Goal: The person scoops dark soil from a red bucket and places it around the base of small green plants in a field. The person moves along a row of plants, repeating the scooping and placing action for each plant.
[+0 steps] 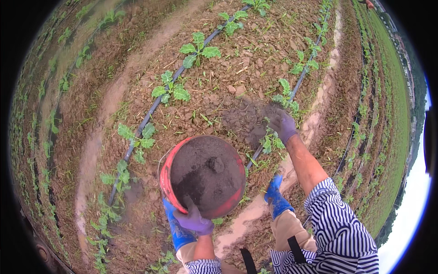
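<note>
A red bucket (166,174) holds dark, powdery material (208,181) with a lump near its middle. My left hand (194,219), in a purple glove, grips the bucket's near rim, thumb over the inside. To the right, my right hand (283,126), gloved in purple too, reaches low over the bed beside a leafy seedling (272,141). Its fingers look apart, though their tips are blurred. Dark material (244,118) lies scattered on the soil just left of that hand. Another seedling (285,94) grows just beyond it.
Black drip lines (145,120) run along the bed past several kale-like seedlings (171,89). A wet, muddy furrow (239,222) passes between my blue rubber boots (275,198). More planted rows (362,113) lie to the right. Part of another person's hand (369,4) shows at the top right.
</note>
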Tool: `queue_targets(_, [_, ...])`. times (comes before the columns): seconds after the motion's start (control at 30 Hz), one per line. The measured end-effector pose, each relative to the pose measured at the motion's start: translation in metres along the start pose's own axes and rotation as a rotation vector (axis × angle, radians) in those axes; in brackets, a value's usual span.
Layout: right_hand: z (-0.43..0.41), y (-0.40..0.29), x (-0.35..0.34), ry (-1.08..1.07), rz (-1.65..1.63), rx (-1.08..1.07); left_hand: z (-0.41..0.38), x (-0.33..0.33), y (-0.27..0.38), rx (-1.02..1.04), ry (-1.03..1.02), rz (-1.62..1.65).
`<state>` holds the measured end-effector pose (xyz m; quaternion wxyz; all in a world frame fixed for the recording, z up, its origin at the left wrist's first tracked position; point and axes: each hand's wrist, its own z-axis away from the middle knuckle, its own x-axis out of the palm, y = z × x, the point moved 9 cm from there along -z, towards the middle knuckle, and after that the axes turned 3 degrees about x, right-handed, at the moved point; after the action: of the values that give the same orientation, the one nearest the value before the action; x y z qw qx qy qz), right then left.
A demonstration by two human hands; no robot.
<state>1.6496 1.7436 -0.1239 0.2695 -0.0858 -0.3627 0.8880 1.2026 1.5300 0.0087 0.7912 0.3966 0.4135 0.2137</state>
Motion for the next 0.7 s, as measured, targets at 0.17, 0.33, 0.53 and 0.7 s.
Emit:
queue_targets(0.17, [0.224, 0.052, 0.191, -0.748, 1.096, -0.554, -0.015, -0.027, -0.038, 0.022, 0.088, 0.076])
queue_targets(0.33, [0.235, 0.171, 0.199, -0.698, 1.615, -0.337, -0.005, -0.020, -0.003, 0.202, 0.132, -0.199])
queue_targets(0.53, [0.247, 0.189, 0.193, -1.005, 0.798, 0.267, -0.012, -0.026, -0.018, 0.201, 0.126, -0.215])
queue_targets(0.7, [0.214, 0.099, 0.257, -0.799, 0.099, 0.418, -0.021, -0.051, -0.021, 0.298, 0.239, -0.264])
